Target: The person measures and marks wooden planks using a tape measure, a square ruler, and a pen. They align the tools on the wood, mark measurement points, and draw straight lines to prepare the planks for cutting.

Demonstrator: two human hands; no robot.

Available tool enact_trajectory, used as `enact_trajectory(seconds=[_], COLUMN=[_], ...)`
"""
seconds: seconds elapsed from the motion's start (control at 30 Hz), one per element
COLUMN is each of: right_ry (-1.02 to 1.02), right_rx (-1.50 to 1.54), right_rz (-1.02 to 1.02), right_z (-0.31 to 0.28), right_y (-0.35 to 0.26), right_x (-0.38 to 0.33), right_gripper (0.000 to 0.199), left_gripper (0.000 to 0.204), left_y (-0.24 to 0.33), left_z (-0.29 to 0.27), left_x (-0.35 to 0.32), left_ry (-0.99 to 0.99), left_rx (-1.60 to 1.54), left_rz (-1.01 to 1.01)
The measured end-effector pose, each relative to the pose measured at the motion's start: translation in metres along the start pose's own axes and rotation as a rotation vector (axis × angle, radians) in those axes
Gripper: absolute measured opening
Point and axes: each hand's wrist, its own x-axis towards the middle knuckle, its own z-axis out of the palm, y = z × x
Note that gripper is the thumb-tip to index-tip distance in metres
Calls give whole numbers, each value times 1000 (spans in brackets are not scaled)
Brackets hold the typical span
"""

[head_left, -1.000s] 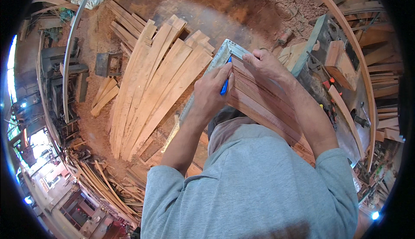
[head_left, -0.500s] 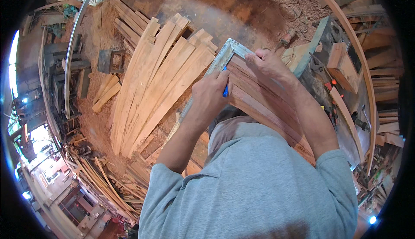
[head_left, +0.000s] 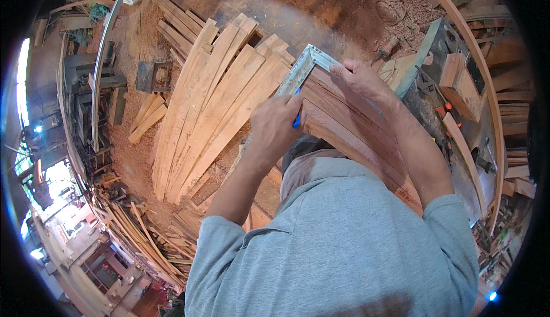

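A whitish, worn L-shaped carpenter's square lies at the far end of the reddish-brown boards, its corner pointing away from me. My right hand is closed over the square's right arm, with the thumb on the near side. Beside the left arm of the square, my left hand is closed around a slim blue pen-like thing. Only short blue parts of it show between and below the fingers, and its tip is hard to make out. My cap and shoulders cover the near part of the boards.
Pale curved planks lie fanned out on the sawdust-covered floor to the left. At the right, a workbench carries a wooden block and tools. A long curved strip arcs past it. Scrap wood is piled at lower left.
The view has shifted slightly, so the surroundings sit a little further right. My left hand has edged slightly left relative to the square. The right hand keeps its hold.
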Motion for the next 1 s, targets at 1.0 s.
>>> enact_trajectory(seconds=[1.0], right_ry=[64], right_rx=[91], right_rz=[-7], right_z=[-4], right_y=[-19], right_x=[-16], right_gripper=[52], left_gripper=[25], left_y=[-11], left_z=[-34], left_x=[-38], left_ry=[-127], left_rx=[63], left_rz=[31])
